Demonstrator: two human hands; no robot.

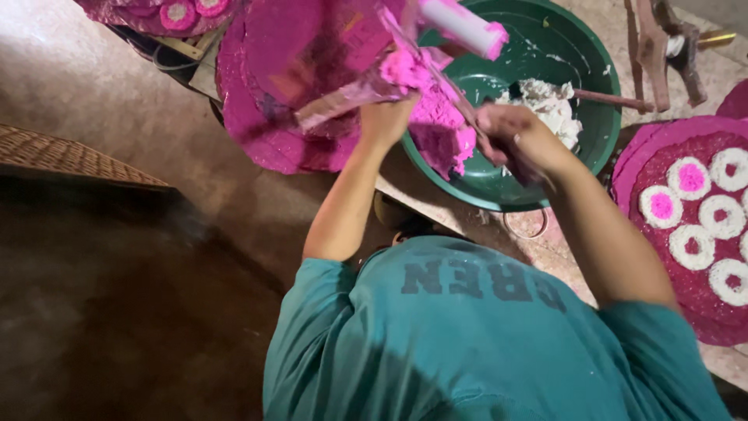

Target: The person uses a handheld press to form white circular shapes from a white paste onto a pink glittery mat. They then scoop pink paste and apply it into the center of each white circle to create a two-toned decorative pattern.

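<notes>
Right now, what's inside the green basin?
The green basin holds a white crumbly mass, a pink lump at the near rim and a brown stick. Hands cover the rest.

a woven mat (pixel 62 156) lies at the floor's left edge. a round pink tray (pixel 686 304) at the right edge carries white rings with pink centres (pixel 689 178). another pink tray (pixel 140 15) sits at the top left corner. a wooden tool (pixel 662 47) stands at the top right.
</notes>
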